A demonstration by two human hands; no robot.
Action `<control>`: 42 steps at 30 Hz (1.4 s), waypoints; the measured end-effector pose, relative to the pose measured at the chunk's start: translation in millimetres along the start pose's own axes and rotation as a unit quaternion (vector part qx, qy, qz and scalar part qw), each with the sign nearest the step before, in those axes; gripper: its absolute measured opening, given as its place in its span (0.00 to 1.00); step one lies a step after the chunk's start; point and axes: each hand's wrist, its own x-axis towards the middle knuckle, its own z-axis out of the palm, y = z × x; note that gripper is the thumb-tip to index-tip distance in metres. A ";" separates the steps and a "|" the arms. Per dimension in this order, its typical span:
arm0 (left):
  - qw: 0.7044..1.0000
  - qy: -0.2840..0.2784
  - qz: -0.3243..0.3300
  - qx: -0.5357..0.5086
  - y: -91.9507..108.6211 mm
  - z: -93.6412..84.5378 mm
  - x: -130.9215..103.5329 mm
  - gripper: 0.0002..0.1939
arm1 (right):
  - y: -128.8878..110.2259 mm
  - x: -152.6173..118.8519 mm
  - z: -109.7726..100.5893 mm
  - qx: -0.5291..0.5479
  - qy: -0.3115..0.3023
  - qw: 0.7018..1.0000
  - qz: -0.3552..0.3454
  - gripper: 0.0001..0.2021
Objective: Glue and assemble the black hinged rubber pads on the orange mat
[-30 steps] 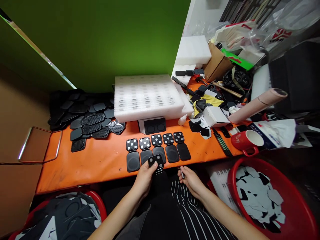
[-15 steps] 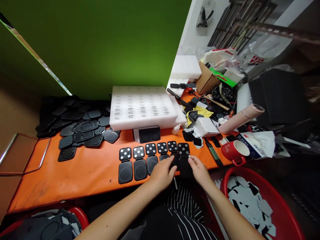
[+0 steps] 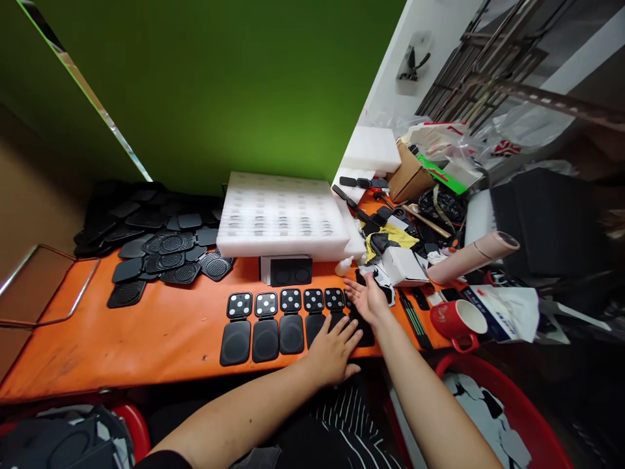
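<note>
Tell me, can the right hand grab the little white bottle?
Probably yes: the right hand looks open and is close to the little white bottle, and nothing seems to stand between them.

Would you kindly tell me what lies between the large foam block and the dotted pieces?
In the head view, a dark panel with two rings and a white bottle show between the foam block and dotted pieces.

A workshop, by the black hinged pieces (image 3: 291,334) rowed on an orange bench (image 3: 170,345) and red tubs (image 3: 544,423) of scraps (image 3: 513,447).
</note>
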 end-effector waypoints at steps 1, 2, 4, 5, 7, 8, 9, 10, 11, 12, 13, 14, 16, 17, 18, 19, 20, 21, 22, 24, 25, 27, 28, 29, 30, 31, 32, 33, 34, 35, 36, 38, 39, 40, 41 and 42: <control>1.000 -0.001 0.000 0.002 -0.3 1.0 -0.6 0.35 | -2.9 8.4 10.4 0.059 -0.019 0.997 0.045 0.15; 1.000 -0.001 0.000 0.004 -0.6 2.0 -1.1 0.34 | -5.0 16.7 19.7 0.102 -0.028 0.991 0.079 0.17; 1.000 0.002 0.004 0.007 -1.2 3.4 -1.5 0.34 | -7.3 30.6 32.8 0.147 -0.030 0.982 0.116 0.20; 1.000 0.004 0.005 0.007 -1.5 4.0 -1.4 0.33 | -7.9 35.4 36.3 0.154 -0.029 0.980 0.124 0.20; 1.000 0.007 0.006 0.006 -2.0 4.9 -1.0 0.33 | -8.7 40.0 36.4 0.151 -0.030 0.981 0.116 0.17; 1.000 0.009 0.006 0.006 -2.2 5.3 -0.8 0.33 | -9.0 40.1 33.3 0.144 -0.028 0.984 0.098 0.14; 1.000 0.012 0.005 0.006 -2.5 5.7 -0.7 0.33 | -9.3 38.8 28.5 0.133 -0.023 0.988 0.070 0.11; 1.000 0.016 0.005 0.006 -2.7 6.0 -0.7 0.33 | -9.4 36.6 22.2 0.121 -0.012 0.992 0.034 0.07; 1.000 0.019 0.004 0.005 -2.8 6.3 -0.7 0.33 | -8.9 33.8 15.1 0.108 0.004 0.994 -0.003 0.05; 1.000 0.021 0.004 0.005 -3.0 6.5 -0.7 0.32 | -7.8 30.6 7.7 0.096 0.024 0.994 -0.035 0.05; 1.000 0.022 0.003 0.004 -3.2 6.7 -0.7 0.32 | -6.0 27.4 0.3 0.086 0.043 0.994 -0.057 0.07; 1.000 0.023 0.003 0.005 -3.2 6.9 -0.7 0.32 | -3.4 24.3 -6.5 0.077 0.058 0.993 -0.072 0.09; 1.000 0.022 0.001 0.006 -3.1 7.0 -0.5 0.32 | 3.6 19.1 -17.5 0.059 0.083 0.990 -0.094 0.13; 1.000 0.021 0.000 0.006 -2.9 7.0 -0.3 0.31 | 7.7 17.2 -21.4 0.047 0.096 0.988 -0.110 0.13; 1.000 0.021 -0.001 0.006 -2.7 6.9 -0.1 0.31 | 11.7 15.7 -24.3 0.032 0.111 0.985 -0.131 0.14; 1.000 0.021 -0.002 0.004 -2.4 6.7 0.1 0.31 | 15.5 14.7 -26.3 0.017 0.128 0.979 -0.156 0.15; 1.000 0.022 -0.003 0.002 -2.1 6.4 0.3 0.31 | 18.9 14.2 -27.6 0.000 0.146 0.973 -0.179 0.15; 1.000 0.022 -0.004 0.001 -1.8 6.0 0.4 0.31 | 21.8 14.0 -28.4 -0.014 0.162 0.966 -0.201 0.15; 1.000 0.022 -0.006 0.000 -1.7 5.6 0.6 0.30 | 24.1 14.1 -28.8 -0.025 0.175 0.959 -0.219 0.16; 1.000 0.021 -0.008 0.000 -1.6 4.7 0.7 0.31 | 27.2 15.1 -29.2 -0.036 0.190 0.951 -0.241 0.17; 1.000 0.020 -0.007 0.001 -1.7 4.4 0.8 0.31 | 28.2 15.8 -29.3 -0.037 0.195 0.949 -0.246 0.17; 1.000 0.016 -0.005 0.002 -2.1 4.2 0.9 0.31 | 29.5 17.5 -29.7 -0.034 0.201 0.947 -0.249 0.17; 1.000 0.015 -0.004 0.003 -2.4 4.4 0.9 0.31 | 30.0 18.4 -30.0 -0.032 0.201 0.947 -0.250 0.17; 1.000 0.015 -0.003 0.003 -2.5 4.7 0.9 0.30 | 30.4 19.2 -30.4 -0.033 0.201 0.946 -0.251 0.17; 1.000 0.017 -0.003 0.004 -2.7 5.2 1.0 0.30 | 30.7 19.8 -30.9 -0.035 0.200 0.946 -0.252 0.17; 1.000 0.019 -0.004 0.004 -2.7 5.7 1.0 0.30 | 31.0 20.4 -31.3 -0.039 0.198 0.946 -0.253 0.17; 1.000 0.021 -0.004 0.004 -2.7 6.1 1.0 0.30 | 31.3 20.8 -31.8 -0.044 0.196 0.946 -0.254 0.17; 1.000 0.022 -0.003 0.004 -2.7 6.5 0.9 0.30 | 31.5 21.2 -32.1 -0.049 0.194 0.946 -0.254 0.17; 1.000 0.022 -0.003 0.005 -2.7 6.8 0.9 0.30 | 31.6 21.4 -32.4 -0.054 0.193 0.946 -0.254 0.17; 1.000 0.021 -0.003 0.007 -2.6 7.0 0.8 0.30 | 31.7 21.7 -32.6 -0.056 0.192 0.946 -0.254 0.18; 1.000 0.019 -0.003 0.008 -2.6 7.1 0.7 0.31 | 31.7 21.8 -32.7 -0.056 0.192 0.946 -0.253 0.18; 1.000 0.017 -0.004 0.010 -2.6 7.2 0.5 0.30 | 31.7 22.1 -32.7 -0.055 0.193 0.947 -0.251 0.18; 1.000 0.017 -0.004 0.010 -2.6 7.3 0.4 0.30 | 31.7 22.2 -32.7 -0.056 0.194 0.947 -0.251 0.18; 1.000 0.018 -0.004 0.012 -2.7 7.4 0.3 0.30 | 31.7 22.3 -32.7 -0.058 0.194 0.947 -0.250 0.18; 1.000 0.019 -0.004 0.013 -2.8 7.6 0.2 0.30 | 31.7 22.3 -32.6 -0.061 0.194 0.947 -0.250 0.18; 1.000 0.021 -0.003 0.014 -2.9 7.7 0.0 0.30 | 31.6 22.4 -32.6 -0.063 0.194 0.946 -0.250 0.18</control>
